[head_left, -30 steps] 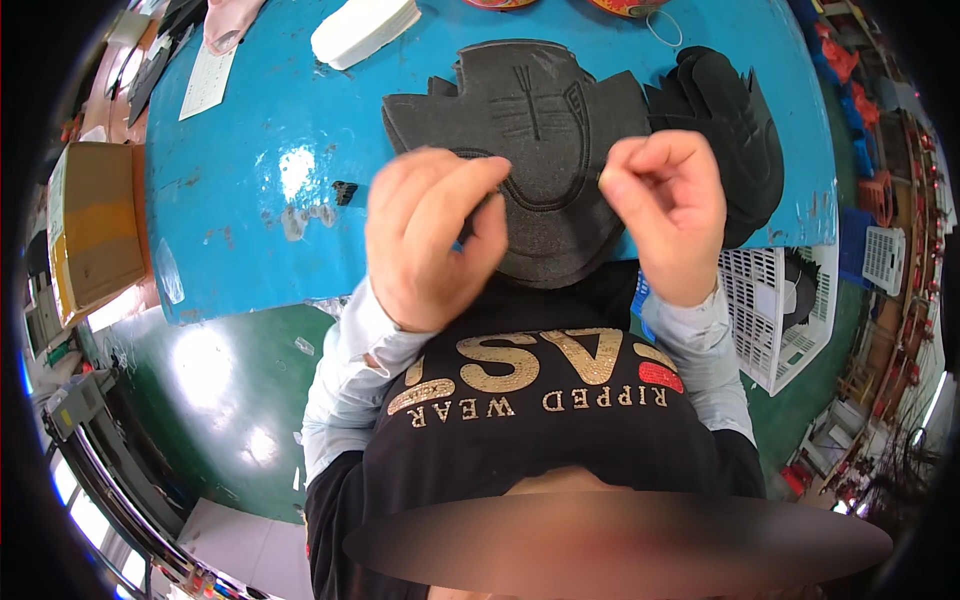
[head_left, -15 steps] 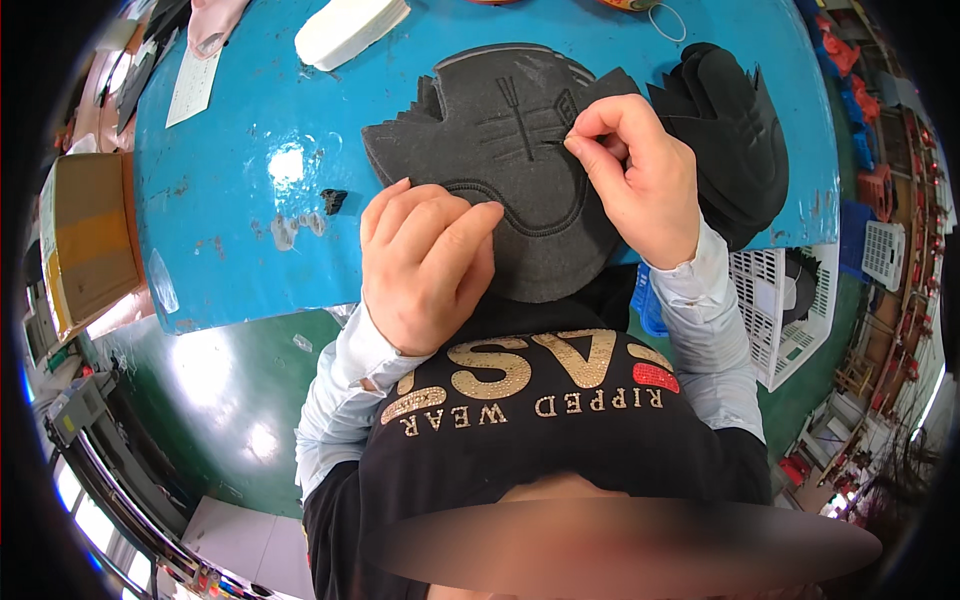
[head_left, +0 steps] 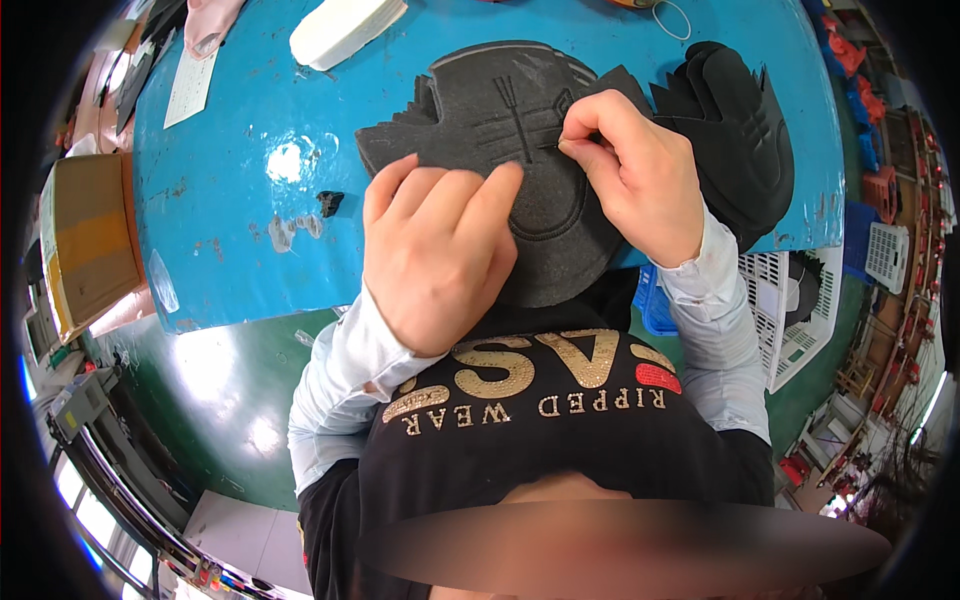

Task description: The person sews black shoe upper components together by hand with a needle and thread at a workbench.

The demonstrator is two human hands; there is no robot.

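Observation:
A stack of flat black foam-like pieces (head_left: 565,265), with notched edges and pressed grooves on the top piece, lies at the near edge of the blue table (head_left: 240,120). Over its left part is my left hand (head_left: 435,250), palm down. Its fingers are bent but apart, the index finger reaches toward the grooves, and the thumb is mostly hidden. At the grooves on the upper right, my right hand (head_left: 640,180) pinches thumb and forefinger together; whatever is between the tips is too small to make out. Another stack of similar black pieces (head_left: 720,170) sits just right of that hand.
A small black scrap (head_left: 330,202) lies left of the stack. Farther back are a white block-like bundle (head_left: 345,32) and a paper slip (head_left: 192,85). A cardboard box (head_left: 90,245) stands at the left; a white crate (head_left: 805,345) and blue basket (head_left: 655,310) are below right.
My left hand has lifted and shifted slightly forward and right over the stack, its index finger now closer to the grooves. My right hand keeps its pinch, having moved slightly left.

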